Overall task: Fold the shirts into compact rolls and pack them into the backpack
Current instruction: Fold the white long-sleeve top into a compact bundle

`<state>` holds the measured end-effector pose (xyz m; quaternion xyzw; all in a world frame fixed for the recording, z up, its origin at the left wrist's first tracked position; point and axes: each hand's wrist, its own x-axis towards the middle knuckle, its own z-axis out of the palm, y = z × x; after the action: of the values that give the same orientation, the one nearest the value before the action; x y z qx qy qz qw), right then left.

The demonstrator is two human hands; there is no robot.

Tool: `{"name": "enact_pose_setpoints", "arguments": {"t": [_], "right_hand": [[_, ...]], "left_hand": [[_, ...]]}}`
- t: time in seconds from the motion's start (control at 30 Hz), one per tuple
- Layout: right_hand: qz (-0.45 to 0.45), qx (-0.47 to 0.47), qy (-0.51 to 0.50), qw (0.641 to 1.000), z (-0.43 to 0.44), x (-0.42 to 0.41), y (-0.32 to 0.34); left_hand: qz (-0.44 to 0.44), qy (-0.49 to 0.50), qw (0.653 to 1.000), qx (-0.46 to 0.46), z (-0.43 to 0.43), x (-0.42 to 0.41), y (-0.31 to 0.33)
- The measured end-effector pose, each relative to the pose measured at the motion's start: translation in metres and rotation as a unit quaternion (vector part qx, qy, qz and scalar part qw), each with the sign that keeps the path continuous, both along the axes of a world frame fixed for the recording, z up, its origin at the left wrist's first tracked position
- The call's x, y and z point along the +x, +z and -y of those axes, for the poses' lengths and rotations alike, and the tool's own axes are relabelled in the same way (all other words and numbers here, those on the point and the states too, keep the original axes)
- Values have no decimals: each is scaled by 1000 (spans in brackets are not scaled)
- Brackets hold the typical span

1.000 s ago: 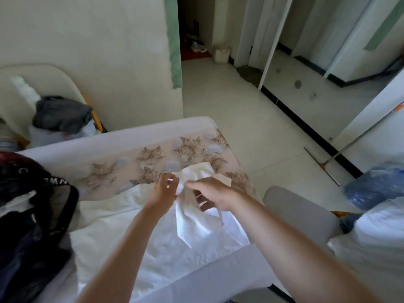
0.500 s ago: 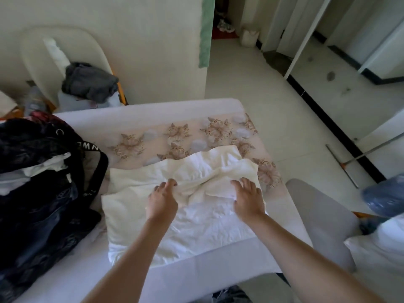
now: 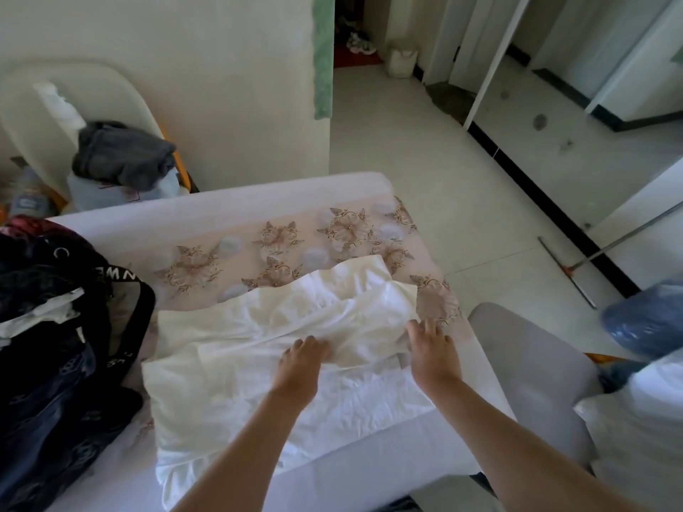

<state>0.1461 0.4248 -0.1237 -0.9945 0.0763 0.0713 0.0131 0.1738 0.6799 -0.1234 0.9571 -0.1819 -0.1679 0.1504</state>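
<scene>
Head view: white shirt (image 3: 236, 367) on worktop (image 3: 111, 225), under both grips. Right grip (image 3: 432, 345) flat, pressing. Left grip (image 3: 301, 360) bent at fold; pinch unclear. Folding stage; rolling likely next. Backpack (image 3: 55, 345) left of grips.

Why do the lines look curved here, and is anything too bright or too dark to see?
Head view: the wide-angle lens bows the table edge and tilts the door frames; daylight leaves the white shirt pale, yet its creases show; the backpack at left is nearly black, with little detail.
</scene>
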Motion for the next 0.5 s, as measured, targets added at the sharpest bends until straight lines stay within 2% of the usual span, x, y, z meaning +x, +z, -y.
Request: {"name": "enact_pose_setpoints", "arguments": {"t": [0.1, 0.17, 0.23, 0.3, 0.33, 0.4, 0.5], "right_hand": [[54, 63, 29, 996, 10, 2, 1], [62, 88, 76, 991, 11, -1, 5], [15, 89, 136, 987, 12, -7, 4], [-41, 121, 132, 983, 17, -10, -1], [-61, 150, 104, 981, 20, -13, -1], [-39, 203, 31, 978, 25, -19, -1], [-29, 218, -40, 975, 33, -24, -1]], "left_hand": [[3, 45, 998, -31, -13, 10, 4], [-66, 28, 997, 35, -20, 16, 21], [-153, -74, 974, 150, -19, 22, 37], [-172, -112, 961, 188, -7, 29, 42], [-154, -102, 968, 169, 4, 32, 42], [-96, -52, 991, 80, 34, 44, 40], [-35, -22, 998, -39, 90, 63, 39]]}}
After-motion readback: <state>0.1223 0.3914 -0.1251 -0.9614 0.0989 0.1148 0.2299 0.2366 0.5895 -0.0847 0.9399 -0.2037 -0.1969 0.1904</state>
